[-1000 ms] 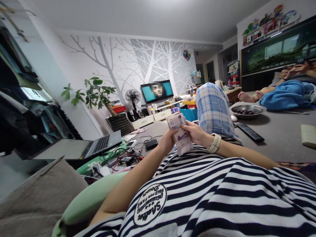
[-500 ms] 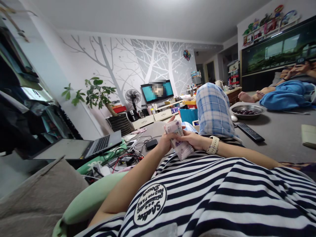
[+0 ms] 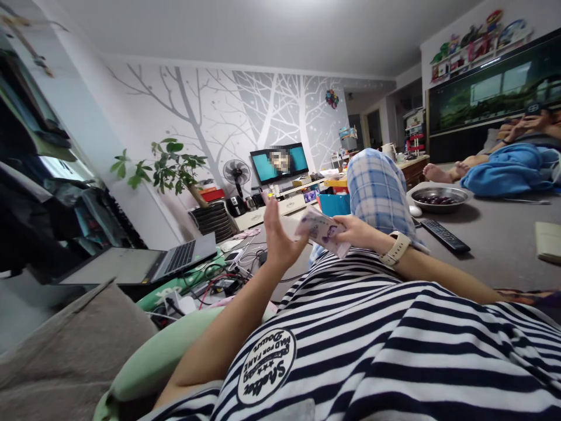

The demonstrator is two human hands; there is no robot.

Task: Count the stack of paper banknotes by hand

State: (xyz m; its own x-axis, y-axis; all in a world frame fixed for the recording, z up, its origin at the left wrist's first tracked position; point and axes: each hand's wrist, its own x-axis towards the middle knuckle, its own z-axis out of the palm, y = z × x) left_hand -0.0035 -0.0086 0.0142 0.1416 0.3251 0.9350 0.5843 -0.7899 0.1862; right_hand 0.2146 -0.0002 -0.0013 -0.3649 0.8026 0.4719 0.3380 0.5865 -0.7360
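Observation:
A stack of purple-and-white banknotes (image 3: 322,227) is held above my striped shirt, tilted, with a printed portrait facing me. My right hand (image 3: 362,232), a pale watch on its wrist, grips the stack by its right side, thumb on top. To the left of the notes, my left hand (image 3: 280,240) is open with its fingers pointing up. Its thumb reaches toward the left edge of the stack; whether it touches is hard to tell. Just beyond the notes rises my bent knee in blue plaid trousers (image 3: 372,181).
At left lie an open laptop (image 3: 182,254) and tangled cables (image 3: 225,283). On the right are a black remote control (image 3: 445,235) and a metal bowl (image 3: 439,199) of dark round fruit. Another person's bare feet (image 3: 445,172) rest behind the bowl. A television (image 3: 280,162) stands across the room.
My left hand has come off the banknotes and moved left, its fingers now raised and extended. The notes have turned and shifted slightly right, staying in my right hand.

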